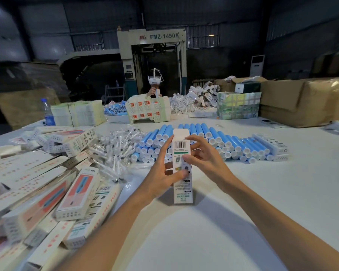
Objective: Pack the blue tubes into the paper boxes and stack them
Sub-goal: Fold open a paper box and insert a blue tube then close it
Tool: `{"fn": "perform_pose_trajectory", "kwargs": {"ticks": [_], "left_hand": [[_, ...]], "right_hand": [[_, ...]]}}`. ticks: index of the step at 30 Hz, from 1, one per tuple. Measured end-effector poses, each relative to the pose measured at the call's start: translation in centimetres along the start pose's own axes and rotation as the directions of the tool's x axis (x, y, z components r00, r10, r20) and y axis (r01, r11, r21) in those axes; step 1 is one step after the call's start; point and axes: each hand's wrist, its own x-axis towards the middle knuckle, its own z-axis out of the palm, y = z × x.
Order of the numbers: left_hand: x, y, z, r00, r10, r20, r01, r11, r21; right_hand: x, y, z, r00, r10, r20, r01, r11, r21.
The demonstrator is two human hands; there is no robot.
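Observation:
I hold a tall white paper box (182,190) upright in front of me, its bottom end on the white table (262,192) and its top flap open. My left hand (164,173) grips its left side, thumb across the front. My right hand (202,153) grips the right side, with one finger near the top flap. Behind the box lies a wide pile of blue tubes (213,141) with white caps. I cannot tell whether a tube is inside the box.
Packed and flat boxes (47,192) are heaped at my left. A heap of small clear-wrapped parts (115,151) lies beside the tubes. Two boxes (272,145) sit right of the tubes. Across the table a person (155,89) works behind box stacks; brown cartons (301,102) stand at far right.

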Motion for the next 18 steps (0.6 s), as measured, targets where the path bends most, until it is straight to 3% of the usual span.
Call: {"fn": "perform_pose_trajectory", "kwargs": {"ticks": [11, 18], "left_hand": [[0.3, -0.1, -0.5, 0.999, 0.009, -0.039, -0.005, 0.994, 0.105], [0.2, 0.2, -0.1, 0.999, 0.011, 0.034, -0.016, 0.988, 0.155]], "right_hand": [[0.6, -0.4, -0.6, 0.995, 0.026, 0.092, -0.011, 0.988, -0.156], [1.6, -1.6, -1.1, 0.983, 0.049, -0.177, -0.054, 0.998, -0.024]]}}
